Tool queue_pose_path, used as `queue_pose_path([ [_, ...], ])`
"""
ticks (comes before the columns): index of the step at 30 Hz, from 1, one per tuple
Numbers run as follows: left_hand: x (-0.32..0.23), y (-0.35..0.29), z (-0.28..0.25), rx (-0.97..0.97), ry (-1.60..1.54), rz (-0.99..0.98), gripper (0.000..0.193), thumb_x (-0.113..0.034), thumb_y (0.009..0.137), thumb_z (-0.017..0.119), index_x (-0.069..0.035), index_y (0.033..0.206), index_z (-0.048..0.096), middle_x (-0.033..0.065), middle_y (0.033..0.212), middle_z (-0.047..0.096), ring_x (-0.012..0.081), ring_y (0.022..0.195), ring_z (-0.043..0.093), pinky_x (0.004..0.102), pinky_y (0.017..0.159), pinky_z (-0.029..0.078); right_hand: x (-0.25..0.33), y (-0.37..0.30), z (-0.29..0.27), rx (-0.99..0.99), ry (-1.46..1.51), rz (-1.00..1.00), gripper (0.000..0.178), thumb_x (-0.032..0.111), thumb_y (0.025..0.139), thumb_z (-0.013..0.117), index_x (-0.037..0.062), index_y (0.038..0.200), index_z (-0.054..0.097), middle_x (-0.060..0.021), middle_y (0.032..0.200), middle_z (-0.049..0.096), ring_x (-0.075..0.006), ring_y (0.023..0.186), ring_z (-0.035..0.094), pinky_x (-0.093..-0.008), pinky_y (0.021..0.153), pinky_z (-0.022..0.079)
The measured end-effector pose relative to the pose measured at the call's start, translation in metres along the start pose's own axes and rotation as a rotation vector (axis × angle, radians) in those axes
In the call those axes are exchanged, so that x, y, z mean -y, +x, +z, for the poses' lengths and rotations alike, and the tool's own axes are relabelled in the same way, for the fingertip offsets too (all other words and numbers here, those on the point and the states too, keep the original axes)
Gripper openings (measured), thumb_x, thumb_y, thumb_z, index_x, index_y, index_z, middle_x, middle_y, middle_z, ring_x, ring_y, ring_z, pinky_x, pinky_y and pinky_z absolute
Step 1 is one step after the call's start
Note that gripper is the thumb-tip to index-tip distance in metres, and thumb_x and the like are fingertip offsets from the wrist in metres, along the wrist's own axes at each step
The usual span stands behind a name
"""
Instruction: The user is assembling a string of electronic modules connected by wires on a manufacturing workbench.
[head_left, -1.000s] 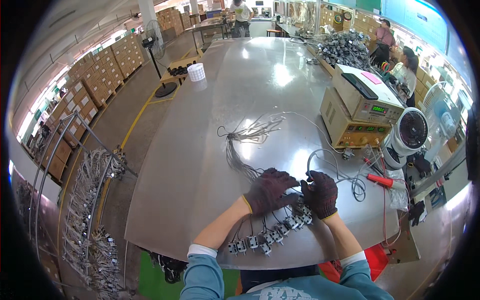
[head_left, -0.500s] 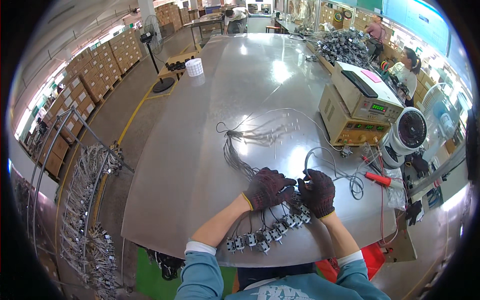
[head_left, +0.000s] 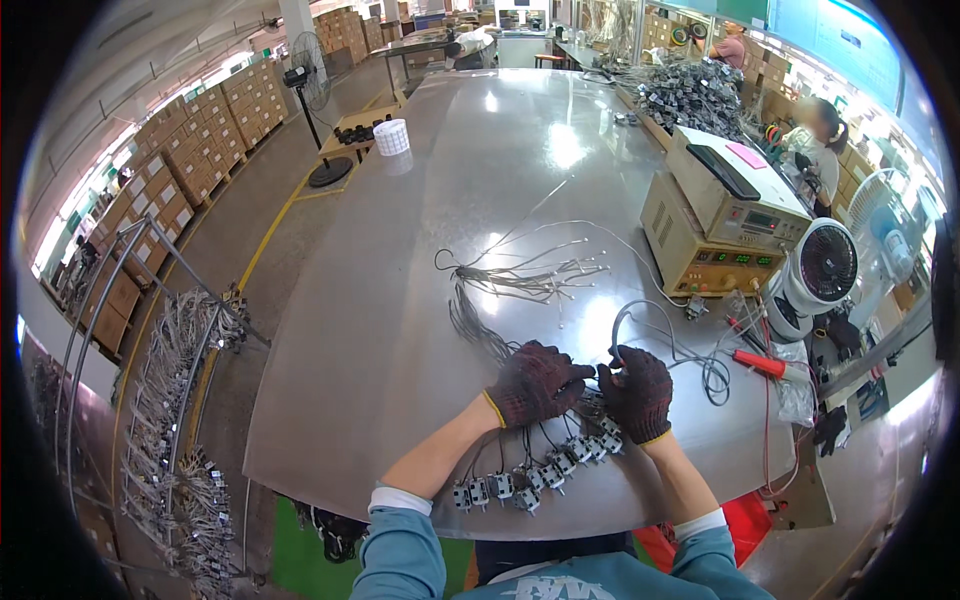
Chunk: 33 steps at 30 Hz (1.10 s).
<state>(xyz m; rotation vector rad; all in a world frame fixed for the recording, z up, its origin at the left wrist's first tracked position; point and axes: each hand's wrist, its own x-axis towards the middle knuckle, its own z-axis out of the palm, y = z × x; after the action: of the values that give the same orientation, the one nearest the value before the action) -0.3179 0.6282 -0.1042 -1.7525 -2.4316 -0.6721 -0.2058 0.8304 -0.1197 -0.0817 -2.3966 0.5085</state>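
Observation:
Both my hands wear dark knitted gloves and meet fingertip to fingertip above the near part of the metal table (head_left: 400, 330). My right hand (head_left: 636, 393) is closed around a grey cable (head_left: 618, 318) that loops up from its fingers. My left hand (head_left: 540, 384) pinches at the same spot; what lies between its fingertips is too small to make out. Below them sits a row of small metal-cased parts (head_left: 553, 474) with dark leads. A bundle of grey cables (head_left: 473, 318) runs from under my left hand up the table, its tied end fanning into pale tips (head_left: 560, 275).
At the right stand two stacked bench instruments (head_left: 715, 235), a small white fan (head_left: 825, 265) and a red-handled probe (head_left: 760, 362). Farther back lies a heap of parts (head_left: 690, 95) near co-workers. A white roll (head_left: 391, 137) is on the far left edge; a rack with hanging cables (head_left: 190, 400) stands left.
My fingertips have shifted slightly and remain close together. The upper instrument's green display has gone dark. A person at the far table has bent lower.

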Motion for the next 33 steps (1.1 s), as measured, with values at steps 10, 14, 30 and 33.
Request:
queue_pose_path([
  [10, -0.0002, 0.0001, -0.0026, 0.019, 0.003, -0.005, 0.034, -0.035, 0.100, 0.064, -0.021, 0.129, 0.075, 0.0096, 0.090, 0.070, 0.0312, 0.090, 0.069, 0.0483, 0.085, 0.050, -0.0003, 0.0013, 0.0005, -0.020, -0.002, -0.019, 0.035, 0.018, 0.080, 0.087, 0.0128, 0.111, 0.072, -0.0057, 0.088, 0.074, -0.0294, 0.080, 0.072, -0.0440, 0.071, 0.055],
  [14, 0.0017, -0.0011, 0.0006, -0.005, 0.006, 0.002, 0.032, -0.035, 0.101, 0.064, -0.021, 0.128, 0.075, 0.0100, 0.089, 0.070, 0.0317, 0.090, 0.070, 0.0489, 0.086, 0.051, 0.0014, 0.0014, -0.0001, -0.005, 0.016, -0.013, 0.036, 0.017, 0.080, 0.087, 0.0126, 0.111, 0.072, -0.0061, 0.089, 0.074, -0.0296, 0.081, 0.072, -0.0436, 0.072, 0.055],
  [30, 0.0008, -0.0017, -0.0026, -0.002, -0.037, 0.001, 0.033, -0.034, 0.100, 0.064, -0.019, 0.128, 0.073, 0.0097, 0.092, 0.071, 0.0317, 0.094, 0.070, 0.0499, 0.088, 0.051, 0.0060, 0.0021, -0.0033, 0.000, -0.013, -0.004, 0.032, 0.020, 0.083, 0.086, 0.0116, 0.111, 0.073, -0.0064, 0.090, 0.075, -0.0299, 0.083, 0.072, -0.0437, 0.073, 0.056],
  [33, 0.0007, 0.0009, -0.0017, 0.035, -0.011, -0.017, 0.034, -0.036, 0.100, 0.063, -0.020, 0.129, 0.073, 0.0106, 0.092, 0.071, 0.0322, 0.094, 0.070, 0.0505, 0.088, 0.051, 0.0027, 0.0009, -0.0020, 0.009, -0.013, 0.007, 0.031, 0.023, 0.084, 0.085, 0.0117, 0.111, 0.074, -0.0058, 0.090, 0.075, -0.0299, 0.085, 0.072, -0.0438, 0.074, 0.056],
])
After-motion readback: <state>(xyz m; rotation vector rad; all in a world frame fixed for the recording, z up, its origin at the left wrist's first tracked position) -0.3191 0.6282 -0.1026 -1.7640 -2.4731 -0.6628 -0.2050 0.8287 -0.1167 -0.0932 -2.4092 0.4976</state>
